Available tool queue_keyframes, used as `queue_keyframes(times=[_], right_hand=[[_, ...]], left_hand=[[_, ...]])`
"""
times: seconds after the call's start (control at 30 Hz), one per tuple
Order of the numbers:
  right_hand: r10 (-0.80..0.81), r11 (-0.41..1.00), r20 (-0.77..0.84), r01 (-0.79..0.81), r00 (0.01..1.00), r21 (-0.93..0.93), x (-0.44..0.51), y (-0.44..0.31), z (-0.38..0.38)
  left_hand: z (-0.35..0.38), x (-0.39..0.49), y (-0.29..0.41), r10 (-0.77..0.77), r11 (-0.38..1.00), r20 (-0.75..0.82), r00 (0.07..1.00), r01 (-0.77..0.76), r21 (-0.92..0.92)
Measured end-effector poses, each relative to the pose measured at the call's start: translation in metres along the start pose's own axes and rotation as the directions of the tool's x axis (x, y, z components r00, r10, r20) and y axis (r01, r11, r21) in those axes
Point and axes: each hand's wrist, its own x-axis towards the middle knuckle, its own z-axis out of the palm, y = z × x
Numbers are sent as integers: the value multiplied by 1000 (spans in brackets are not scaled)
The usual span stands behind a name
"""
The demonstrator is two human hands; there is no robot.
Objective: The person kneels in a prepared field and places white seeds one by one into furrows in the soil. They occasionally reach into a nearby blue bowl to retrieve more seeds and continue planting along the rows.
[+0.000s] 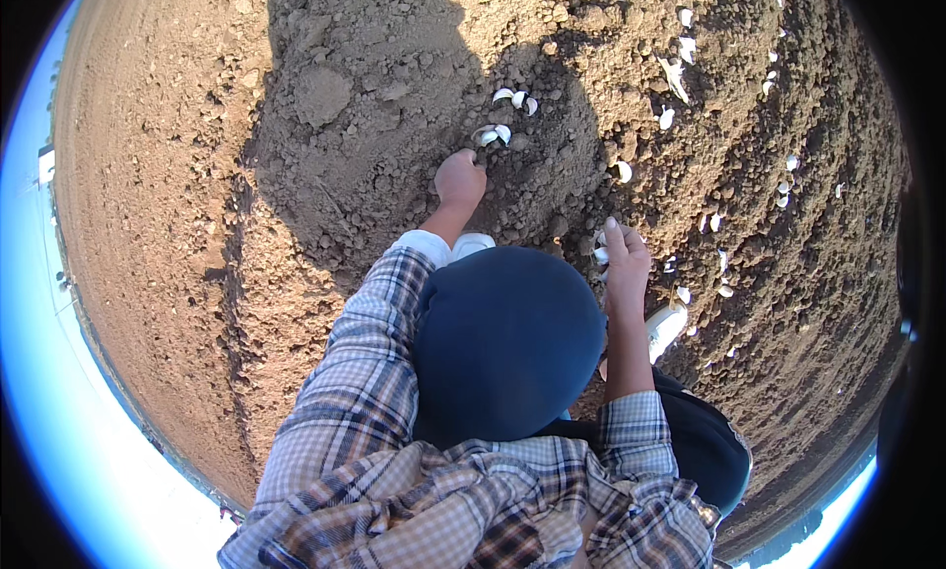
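My left hand (460, 179) is lowered to the shaded soil with its fingers curled in. Just beyond its knuckles lies a small cluster of white garlic cloves (488, 135); its fingertips are hidden, so I cannot tell whether it grips anything. A second group of garlic cloves (519, 100) rests slightly farther out. To the right of my knee, my right hand (628, 262) is closed around several garlic cloves (601, 256), which show beside the thumb. One single clove (624, 171) lies on the soil beyond that hand.
Loose, cloddy soil (170, 273) stretches all around. Rows of garlic cloves (783, 193) run along the right, with a pale dry scrap (673, 80) near the top. My dark-clad knee (510, 340) fills the middle, between both arms. A white shoe (667, 329) is beside my right wrist.
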Motion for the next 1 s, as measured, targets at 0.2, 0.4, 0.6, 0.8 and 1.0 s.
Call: queue_keyframes(times=[0.2,0.4,0.6,0.8,1.0], right_hand=[[108,956,81,-125,991,267,-1,-4,-1],[-366,874,249,423,897,-238,-9,-12,60],[-656,394,563,865,502,-311,-2,-9,116],[-630,291,457,737,628,-611,75,-17,141],[-539,-65,670,767,511,-638,111,-14,156]], left_hand=[[-34,-13,9,-75,962,93,993,97,-257],[-74,-55,26,295,185,807,512,798,-574],[-61,-57,6,496,-350,652,573,820,-454],[-43,-33,-33,406,-490,597,692,716,-497],[-45,-14,-29,298,-430,611,733,675,-599]])
